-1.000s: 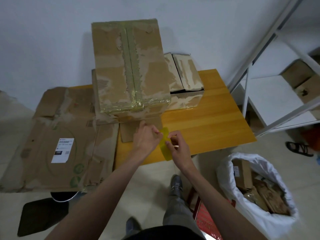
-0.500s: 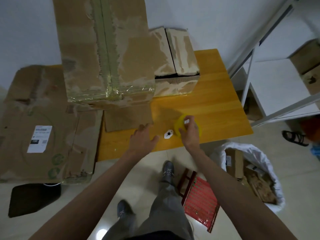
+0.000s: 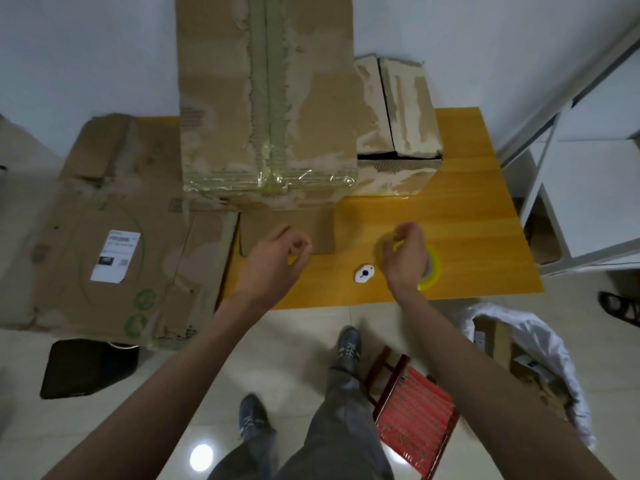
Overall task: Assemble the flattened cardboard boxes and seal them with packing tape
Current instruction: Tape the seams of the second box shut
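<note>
Your right hand [image 3: 403, 258] curls over the yellow tape roll [image 3: 429, 268] on the table [image 3: 467, 237]; whether it grips is unclear. Your left hand [image 3: 277, 261] hangs loosely curled, empty (the taped box [image 3: 266, 109] just beyond it).

Head view, steeply downward over table [image 3: 450, 220]

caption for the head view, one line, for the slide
Taped box on the yellow table; right hand on the yellow tape roll, left hand loosely curled, holding nothing.

cardboard box [image 3: 266, 98] – torn, rough; table [image 3: 467, 216] – smooth wood
</note>
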